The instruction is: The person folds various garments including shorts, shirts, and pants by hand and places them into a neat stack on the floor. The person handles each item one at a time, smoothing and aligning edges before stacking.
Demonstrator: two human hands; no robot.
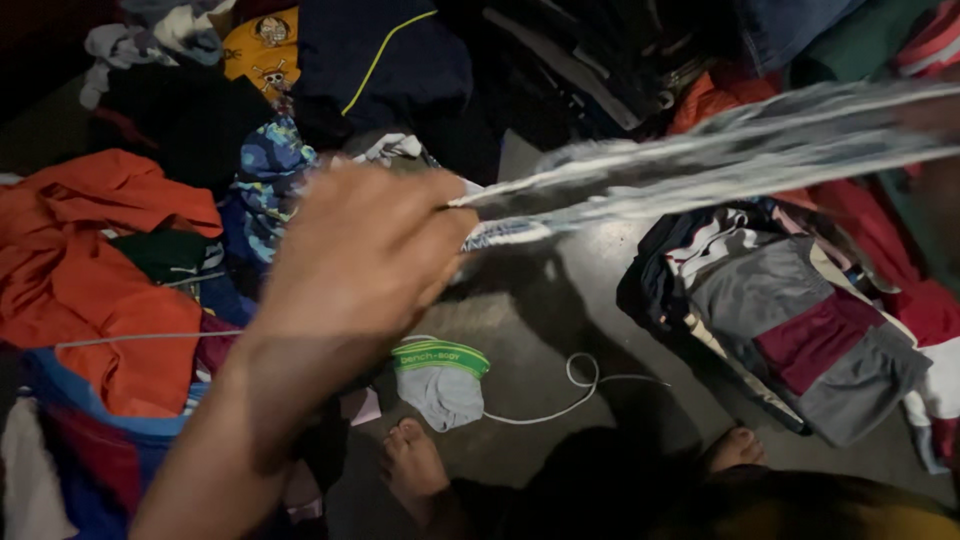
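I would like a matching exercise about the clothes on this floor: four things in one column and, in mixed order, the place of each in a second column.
Things:
1. orange garment
2. grey underwear with green waistband
3. grey and maroon garment
4. blurred grey-white cloth

Places:
A. on the bare floor near the feet
B. stretched across the upper right, gripped by the left hand
C. on the pile at the left
D. on the pile at the right

Pairs: 1-C, 2-A, 3-D, 4-B

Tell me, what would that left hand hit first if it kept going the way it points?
Probably the dark jacket in the pile beyond: the left hand, gripping a stretched patterned cloth, points up and away. Depth is unclear.
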